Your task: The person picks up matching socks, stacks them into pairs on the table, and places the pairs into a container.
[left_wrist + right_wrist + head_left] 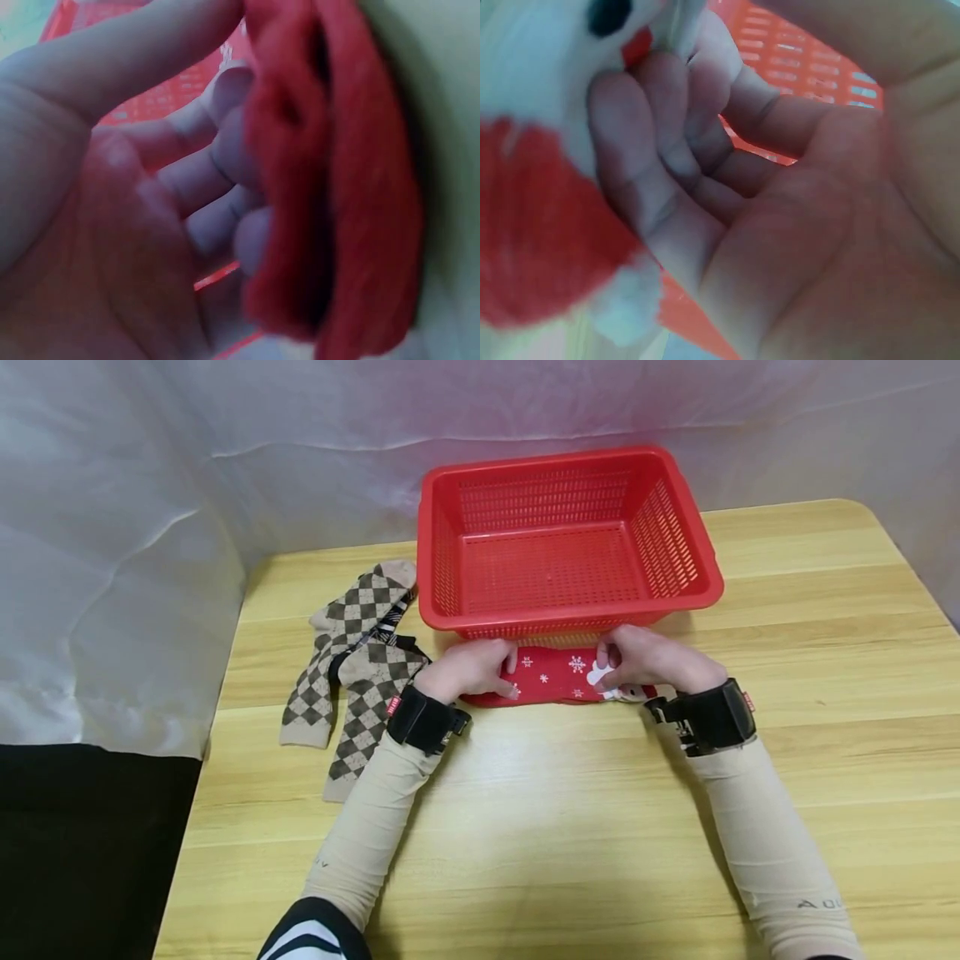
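A red sock [555,677] with white snowflakes and a white figure lies flat on the wooden table [570,827], just in front of a red plastic basket [562,539]. My left hand [471,670] grips its left end, fingers curled against the red knit [330,187]. My right hand [651,660] pinches its right end at the white figure [547,60], fingers curled round the fabric. The basket has nothing in it.
Two brown and beige argyle socks [352,668] lie overlapping on the table's left part, near its left edge. A white sheet hangs behind the table. The basket's mesh wall [810,67] shows behind my right palm.
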Demonstrator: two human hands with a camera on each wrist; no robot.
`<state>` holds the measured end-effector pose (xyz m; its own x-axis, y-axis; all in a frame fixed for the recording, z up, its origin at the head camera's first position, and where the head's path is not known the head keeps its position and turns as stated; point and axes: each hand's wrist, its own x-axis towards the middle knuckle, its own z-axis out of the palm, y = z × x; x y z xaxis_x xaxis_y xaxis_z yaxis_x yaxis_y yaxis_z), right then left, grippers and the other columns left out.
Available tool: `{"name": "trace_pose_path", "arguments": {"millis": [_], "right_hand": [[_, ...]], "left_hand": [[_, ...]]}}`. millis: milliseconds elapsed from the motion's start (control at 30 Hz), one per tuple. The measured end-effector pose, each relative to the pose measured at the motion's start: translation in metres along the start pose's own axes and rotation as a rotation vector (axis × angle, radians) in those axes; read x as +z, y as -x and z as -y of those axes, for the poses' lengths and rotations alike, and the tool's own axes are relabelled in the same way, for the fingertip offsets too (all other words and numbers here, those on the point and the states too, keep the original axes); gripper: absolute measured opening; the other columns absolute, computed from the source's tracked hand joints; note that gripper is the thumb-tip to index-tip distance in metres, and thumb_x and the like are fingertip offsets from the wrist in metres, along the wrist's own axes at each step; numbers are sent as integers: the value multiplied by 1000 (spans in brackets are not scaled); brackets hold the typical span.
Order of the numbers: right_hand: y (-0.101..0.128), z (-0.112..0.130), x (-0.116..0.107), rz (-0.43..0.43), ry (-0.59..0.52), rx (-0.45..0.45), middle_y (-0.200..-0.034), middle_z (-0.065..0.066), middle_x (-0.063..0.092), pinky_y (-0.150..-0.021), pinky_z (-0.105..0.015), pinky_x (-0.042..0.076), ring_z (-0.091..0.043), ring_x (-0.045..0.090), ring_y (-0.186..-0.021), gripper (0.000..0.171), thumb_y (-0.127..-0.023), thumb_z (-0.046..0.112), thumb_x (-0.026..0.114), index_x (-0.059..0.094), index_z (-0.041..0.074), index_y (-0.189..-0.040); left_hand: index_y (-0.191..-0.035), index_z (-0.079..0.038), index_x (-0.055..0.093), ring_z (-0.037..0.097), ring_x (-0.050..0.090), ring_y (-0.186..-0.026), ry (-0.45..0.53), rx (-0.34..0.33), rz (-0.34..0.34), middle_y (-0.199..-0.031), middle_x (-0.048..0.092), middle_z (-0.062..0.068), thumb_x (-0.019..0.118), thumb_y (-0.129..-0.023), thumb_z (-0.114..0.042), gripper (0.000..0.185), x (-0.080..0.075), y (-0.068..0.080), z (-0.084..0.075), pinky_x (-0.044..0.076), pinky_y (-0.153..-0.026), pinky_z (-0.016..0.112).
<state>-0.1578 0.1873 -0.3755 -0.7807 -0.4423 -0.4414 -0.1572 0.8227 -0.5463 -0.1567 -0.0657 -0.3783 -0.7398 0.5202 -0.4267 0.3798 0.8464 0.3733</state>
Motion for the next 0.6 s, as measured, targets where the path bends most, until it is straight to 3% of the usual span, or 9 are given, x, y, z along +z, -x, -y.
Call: {"name": "trace_pose_path", "arguments": {"millis": [133, 367, 500, 600], "right_hand": [[2, -2, -2, -5, -15, 3, -86, -11, 51, -67, -30, 41, -22, 48, -78, 35, -79, 17, 82, 52, 3, -90], [5, -6, -4, 9, -35, 30, -83, -10, 52, -60, -30, 45, -19, 53, -68, 40, -79, 19, 82, 49, 3, -93], [5, -5, -4, -9, -36, 30, -85, -10, 54, -60, -30, 47, -19, 55, -67, 41, -79, 18, 82, 49, 3, -98], [7, -1, -3, -33, -25, 28, -86, -11, 54, -60, -31, 46, -21, 55, -69, 42, -80, 18, 82, 49, 4, -101]], "left_hand": [[-86, -10, 56, 18, 54, -83, 23, -35, 34, -85, 56, 2, 82, -80, -27, 32, -5, 5, 4, 41, -71, 25], [-63, -12, 58, 11, 47, -49, 65, -111, 107, -53, 49, -2, 81, -80, -29, 34, -11, 8, 8, 36, -47, 21], [-63, -11, 60, 10, 49, -48, 63, -115, 115, -53, 52, -1, 81, -81, -29, 33, -12, 9, 6, 38, -46, 21], [-66, -11, 60, 11, 51, -54, 3, -92, 84, -59, 55, -2, 80, -82, -30, 32, -11, 10, 3, 40, -50, 21]]}}
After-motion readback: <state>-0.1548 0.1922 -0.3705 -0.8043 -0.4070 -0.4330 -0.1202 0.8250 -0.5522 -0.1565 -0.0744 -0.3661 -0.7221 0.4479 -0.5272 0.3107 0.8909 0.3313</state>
